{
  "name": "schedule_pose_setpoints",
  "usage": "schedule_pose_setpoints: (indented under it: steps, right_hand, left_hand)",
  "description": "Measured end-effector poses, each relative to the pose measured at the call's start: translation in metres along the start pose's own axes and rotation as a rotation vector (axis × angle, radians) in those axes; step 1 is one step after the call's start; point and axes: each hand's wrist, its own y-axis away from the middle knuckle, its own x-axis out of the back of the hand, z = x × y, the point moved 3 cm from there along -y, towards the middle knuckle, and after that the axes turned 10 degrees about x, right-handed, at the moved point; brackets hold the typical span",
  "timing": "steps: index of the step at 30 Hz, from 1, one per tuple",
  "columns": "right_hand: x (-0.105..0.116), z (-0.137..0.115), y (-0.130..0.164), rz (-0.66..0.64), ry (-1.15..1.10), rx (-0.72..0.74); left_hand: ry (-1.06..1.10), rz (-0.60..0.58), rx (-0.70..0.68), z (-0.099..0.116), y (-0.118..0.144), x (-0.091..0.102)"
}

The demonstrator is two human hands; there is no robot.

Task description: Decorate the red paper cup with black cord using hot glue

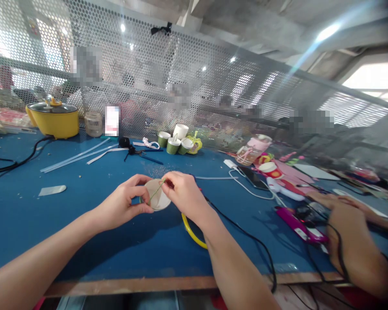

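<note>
A small pale cup (pixel 161 199) is tilted with its mouth toward me, above the blue table. My left hand (pixel 131 201) grips the cup's left rim, thumb below and fingers curled over the edge. At the upper right of the rim, my right hand (pixel 181 189) pinches a thin green strand (pixel 157 192) that runs slantwise across the cup's mouth. The cup's outer side is mostly hidden. Just beneath my right wrist lies a yellow curved handle or tube (pixel 193 234), partly covered by the forearm.
Green-wrapped cups (pixel 173 146) stand at the back by a perforated metal screen (pixel 142 86). A yellow pot (pixel 57 122), a jar (pixel 93 125) and a lit phone (pixel 112 120) are back left. Clear strips (pixel 74 156) lie nearby. At right are a purple power strip (pixel 299 224), cables and another person's arm (pixel 349 228).
</note>
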Motion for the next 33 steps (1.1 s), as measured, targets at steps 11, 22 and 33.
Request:
schedule_pose_setpoints:
  steps: [11, 22, 33]
  right_hand:
    - [0.0, 0.002, 0.0, -0.02, -0.023, -0.026]
    - [0.005, 0.003, 0.001, -0.015, -0.223, -0.107]
    - [0.006, 0.012, 0.001, 0.096, -0.588, -0.212]
  left_hand:
    - [-0.001, 0.001, 0.011, -0.002, -0.001, -0.001]
    - [0.29, -0.02, 0.152, -0.008, -0.002, 0.0]
    - [0.598, -0.119, 0.169, -0.008, -0.005, 0.006]
